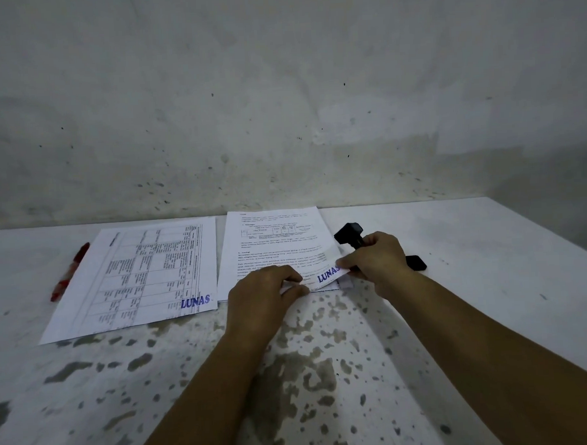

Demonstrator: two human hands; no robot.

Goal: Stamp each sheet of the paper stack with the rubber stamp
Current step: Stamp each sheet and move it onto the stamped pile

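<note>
Two paper piles [273, 246] I count; my right grip [374, 259] pinches rubber stamp [351, 235] and the sheet's corner [328, 271], left grip [261, 294] pinching the corner beside it; one red marker [70, 270] left.

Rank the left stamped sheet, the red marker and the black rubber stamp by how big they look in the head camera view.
1. Left stamped sheet, by far the largest.
2 and 3. Red marker and rubber stamp: unsure, since the right hand covers part of the stamp.

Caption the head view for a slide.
Right hand, gripping the rubber stamp, and left hand lift the stamped top sheet.
</note>
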